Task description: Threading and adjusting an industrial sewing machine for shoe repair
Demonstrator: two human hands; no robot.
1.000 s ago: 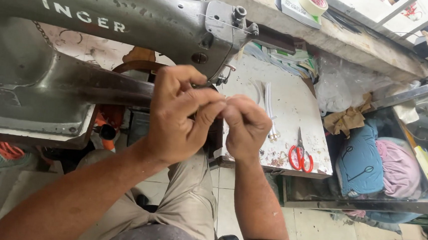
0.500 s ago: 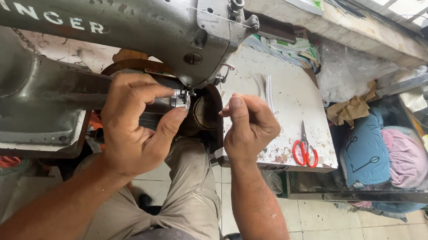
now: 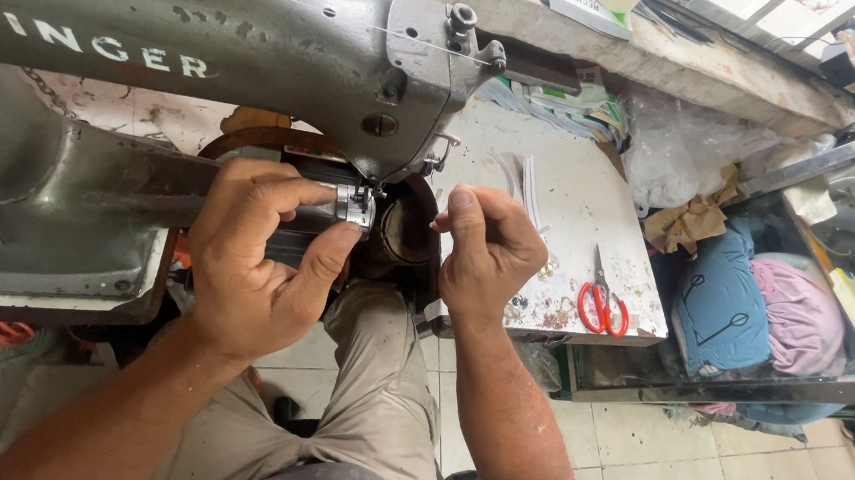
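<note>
Worn worktable (image 3: 591, 196), grey-green sewing machine (image 3: 260, 48)

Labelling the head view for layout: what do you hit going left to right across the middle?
Sewing machine body → left hand at the metal end piece → right hand → red-handled scissors on the white table → blue bag → pink cloth.

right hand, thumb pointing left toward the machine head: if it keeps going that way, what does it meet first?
Probably the brown leather piece under the needle area, just left of the right hand. Beyond that sits the small metal part pinched by the left hand. Depth is unclear, so the thumb might pass above the leather.
</note>
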